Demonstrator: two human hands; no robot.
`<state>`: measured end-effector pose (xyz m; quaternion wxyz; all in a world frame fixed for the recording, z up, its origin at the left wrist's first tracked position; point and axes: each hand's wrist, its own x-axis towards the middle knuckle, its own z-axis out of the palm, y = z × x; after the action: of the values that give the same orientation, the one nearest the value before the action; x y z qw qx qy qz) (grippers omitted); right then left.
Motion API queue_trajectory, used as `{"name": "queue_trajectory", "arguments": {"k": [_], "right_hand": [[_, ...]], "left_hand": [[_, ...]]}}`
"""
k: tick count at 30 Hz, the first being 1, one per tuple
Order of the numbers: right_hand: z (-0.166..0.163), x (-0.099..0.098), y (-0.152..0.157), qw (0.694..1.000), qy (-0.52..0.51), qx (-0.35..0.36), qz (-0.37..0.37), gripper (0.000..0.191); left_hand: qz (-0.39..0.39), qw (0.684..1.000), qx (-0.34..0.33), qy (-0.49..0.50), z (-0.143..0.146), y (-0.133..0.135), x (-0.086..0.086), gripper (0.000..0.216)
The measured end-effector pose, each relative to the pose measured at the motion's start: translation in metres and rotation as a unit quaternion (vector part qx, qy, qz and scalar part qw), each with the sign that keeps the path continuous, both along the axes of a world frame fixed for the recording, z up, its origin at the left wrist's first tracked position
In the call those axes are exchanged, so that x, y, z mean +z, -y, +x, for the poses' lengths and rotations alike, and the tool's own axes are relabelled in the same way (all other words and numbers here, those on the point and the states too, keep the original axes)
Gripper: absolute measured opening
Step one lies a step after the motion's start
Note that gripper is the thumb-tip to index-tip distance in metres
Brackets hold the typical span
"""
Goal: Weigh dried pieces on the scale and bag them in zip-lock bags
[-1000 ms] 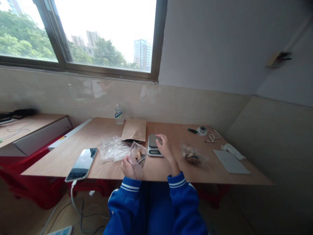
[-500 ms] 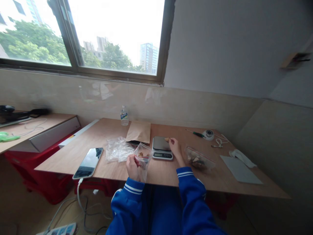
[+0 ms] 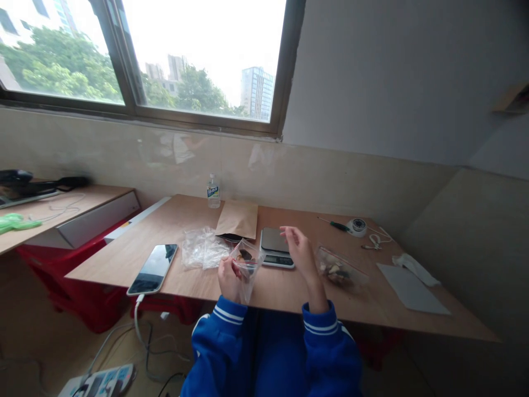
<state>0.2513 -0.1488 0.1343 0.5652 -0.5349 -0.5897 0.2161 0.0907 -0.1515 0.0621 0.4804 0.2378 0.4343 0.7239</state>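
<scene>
My left hand (image 3: pixel 230 277) is closed on the side of a clear zip bag (image 3: pixel 249 281), whose mouth points up and away from me. Brown and dark dried pieces (image 3: pixel 245 256) show inside it. Just right of the bag lies a kitchen scale (image 3: pixel 279 259) with a metal plate. Over the plate's right side hovers my right hand (image 3: pixel 301 248), fingers apart, with nothing visible in them. A second zip bag (image 3: pixel 338 272), holding dark and pale pieces, rests to the right of my right wrist.
Crumpled clear bags (image 3: pixel 204 248) lie left of my left hand, beside a phone (image 3: pixel 152 270) on a cable. Behind are a brown paper pouch (image 3: pixel 238 218) and a bottle (image 3: pixel 213 193). To the right are a screwdriver (image 3: pixel 339 225), a white camera (image 3: pixel 357 226) and a white sheet (image 3: pixel 413 289).
My right hand held a small brown piece over the scale plate; now its fingers are spread and the piece is no longer seen. Darker pieces now show in the left bag.
</scene>
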Motion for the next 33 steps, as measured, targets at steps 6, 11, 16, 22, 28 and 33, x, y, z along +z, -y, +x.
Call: {"name": "queue_trajectory", "arguments": {"k": [6,11,16,22,28,33], "right_hand": [[-0.016,-0.039,0.021,0.985,-0.088,0.092,-0.119,0.047],[-0.043,-0.054,0.031,0.961,-0.167,0.180,-0.125,0.062],[-0.039,-0.049,0.040,0.944,-0.188,0.243,-0.118,0.072],[-0.032,-0.044,0.042,0.960,-0.169,0.207,-0.081,0.040],[-0.015,-0.045,0.045,0.964,-0.190,0.166,-0.080,0.045],[-0.007,-0.050,0.050,0.965,-0.154,0.188,-0.098,0.046]], "left_hand": [[0.022,1.000,0.003,-0.013,-0.003,-0.001,-0.001,0.026],[0.062,0.997,-0.054,-0.010,0.006,0.002,-0.005,0.023],[0.076,0.985,-0.146,-0.045,0.009,0.008,0.004,0.029],[0.100,0.957,-0.249,-0.115,0.003,0.015,0.017,0.030],[0.100,0.972,-0.082,-0.195,-0.014,0.009,0.012,0.029],[0.105,0.964,-0.172,-0.172,-0.020,0.004,0.007,0.037]]}}
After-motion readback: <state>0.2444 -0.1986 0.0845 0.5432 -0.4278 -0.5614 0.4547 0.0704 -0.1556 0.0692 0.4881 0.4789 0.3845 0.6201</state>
